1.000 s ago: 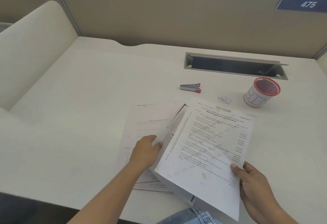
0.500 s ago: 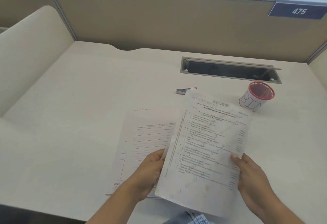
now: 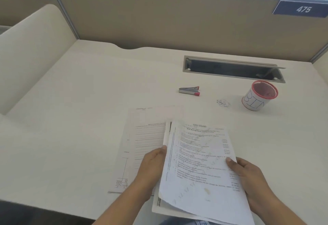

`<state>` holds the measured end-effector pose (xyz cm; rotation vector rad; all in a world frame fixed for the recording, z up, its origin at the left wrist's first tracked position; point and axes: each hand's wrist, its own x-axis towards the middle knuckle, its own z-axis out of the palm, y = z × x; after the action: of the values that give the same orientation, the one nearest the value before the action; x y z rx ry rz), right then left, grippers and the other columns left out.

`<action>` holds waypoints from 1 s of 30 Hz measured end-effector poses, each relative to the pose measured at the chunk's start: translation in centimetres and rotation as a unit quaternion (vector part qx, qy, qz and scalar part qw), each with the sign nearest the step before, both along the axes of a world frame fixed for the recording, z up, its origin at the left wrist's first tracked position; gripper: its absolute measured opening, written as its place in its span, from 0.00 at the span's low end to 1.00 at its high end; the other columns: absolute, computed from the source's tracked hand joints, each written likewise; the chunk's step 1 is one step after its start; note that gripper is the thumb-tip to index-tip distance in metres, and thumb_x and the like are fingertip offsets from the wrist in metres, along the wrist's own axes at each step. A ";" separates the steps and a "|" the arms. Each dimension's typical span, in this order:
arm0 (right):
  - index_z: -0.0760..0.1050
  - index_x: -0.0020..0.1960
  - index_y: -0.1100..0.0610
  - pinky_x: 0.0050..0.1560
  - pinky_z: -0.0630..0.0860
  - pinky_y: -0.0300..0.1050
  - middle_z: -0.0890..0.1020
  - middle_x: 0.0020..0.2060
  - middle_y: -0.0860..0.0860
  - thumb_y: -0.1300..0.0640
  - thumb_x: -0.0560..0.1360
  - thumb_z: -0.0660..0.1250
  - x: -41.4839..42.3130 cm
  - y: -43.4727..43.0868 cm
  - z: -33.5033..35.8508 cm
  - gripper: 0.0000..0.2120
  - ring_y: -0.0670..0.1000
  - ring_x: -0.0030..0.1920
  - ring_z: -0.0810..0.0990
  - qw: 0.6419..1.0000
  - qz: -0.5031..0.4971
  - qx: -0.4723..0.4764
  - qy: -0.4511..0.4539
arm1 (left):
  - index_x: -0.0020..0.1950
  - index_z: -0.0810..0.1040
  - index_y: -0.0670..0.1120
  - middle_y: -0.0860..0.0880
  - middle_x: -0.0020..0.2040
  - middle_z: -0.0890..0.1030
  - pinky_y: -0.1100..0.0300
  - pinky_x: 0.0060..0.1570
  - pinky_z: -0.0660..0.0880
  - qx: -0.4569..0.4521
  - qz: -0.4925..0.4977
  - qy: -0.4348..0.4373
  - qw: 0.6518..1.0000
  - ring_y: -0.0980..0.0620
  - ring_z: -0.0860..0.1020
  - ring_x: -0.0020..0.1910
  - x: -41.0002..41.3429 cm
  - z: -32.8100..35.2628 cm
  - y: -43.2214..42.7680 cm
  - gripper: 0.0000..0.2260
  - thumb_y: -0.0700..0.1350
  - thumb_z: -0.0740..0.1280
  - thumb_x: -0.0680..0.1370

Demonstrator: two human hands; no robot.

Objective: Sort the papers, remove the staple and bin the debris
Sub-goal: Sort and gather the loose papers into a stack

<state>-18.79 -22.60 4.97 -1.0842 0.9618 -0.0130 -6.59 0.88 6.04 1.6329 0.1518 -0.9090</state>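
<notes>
the left hand (image 3: 152, 168) pinches the left edge of the printed sheaf (image 3: 198, 162), thumb on top, other fingers hidden beneath; the right hand (image 3: 248, 176) clamps the right edge likewise. the sheaf sits lower centre, overlapping a ruled sheet (image 3: 149, 136) flat on the desk (image 3: 71, 118). above lie a staple remover (image 3: 189, 90), a heap of silvery bits (image 3: 223, 103) and, right, a red-rimmed cup marked bin (image 3: 257, 98).
</notes>
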 end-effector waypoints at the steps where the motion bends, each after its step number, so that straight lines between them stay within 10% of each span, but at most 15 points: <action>1: 0.80 0.55 0.64 0.49 0.80 0.68 0.85 0.49 0.65 0.60 0.77 0.67 0.0 0.1 0.0 0.09 0.68 0.47 0.85 1.000 0.003 -0.004 0.007 | 0.51 0.86 0.55 0.56 0.48 0.88 0.56 0.49 0.80 0.002 0.007 0.007 1.000 0.56 0.87 0.47 -0.1 -0.1 0.1 0.17 0.61 0.60 0.82; 7: 0.80 0.56 0.61 0.50 0.79 0.70 0.86 0.49 0.62 0.62 0.77 0.67 0.1 0.4 0.1 0.09 0.67 0.47 0.85 0.998 0.040 -0.035 0.015 | 0.55 0.84 0.53 0.56 0.50 0.88 0.57 0.47 0.83 -0.013 -0.001 -0.058 0.998 0.54 0.87 0.48 -0.1 -0.5 0.4 0.07 0.44 0.67 0.82; 12: 0.82 0.54 0.59 0.33 0.83 0.47 0.87 0.45 0.59 0.63 0.76 0.69 -0.1 0.2 0.3 0.08 0.60 0.42 0.87 0.996 0.029 -0.080 -0.009 | 0.54 0.85 0.55 0.57 0.50 0.88 0.64 0.46 0.80 0.021 -0.015 -0.122 0.992 0.55 0.85 0.52 0.6 -0.7 0.7 0.07 0.51 0.67 0.81; 21: 0.82 0.53 0.58 0.28 0.80 0.37 0.88 0.39 0.52 0.63 0.75 0.69 -0.2 -1.1 1.7 0.07 0.51 0.35 0.87 0.991 -0.012 -0.128 -0.023 | 0.70 0.68 0.44 0.44 0.68 0.70 0.50 0.61 0.71 0.512 -0.027 -0.249 0.822 0.43 0.70 0.67 4.6 -3.0 5.2 0.43 0.73 0.70 0.67; 30: 0.81 0.52 0.58 0.26 0.80 0.40 0.88 0.36 0.52 0.62 0.75 0.69 -0.1 -1.8 2.1 0.06 0.52 0.32 0.86 0.991 -0.020 -0.129 -0.018 | 0.65 0.69 0.42 0.44 0.63 0.70 0.52 0.58 0.73 0.524 -0.033 -0.210 0.825 0.43 0.73 0.62 5.7 -3.8 5.7 0.46 0.72 0.76 0.60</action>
<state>-18.89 -24.36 7.02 -1.2965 0.9675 -0.1943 -0.90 6.54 2.20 2.8426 0.3255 -0.4690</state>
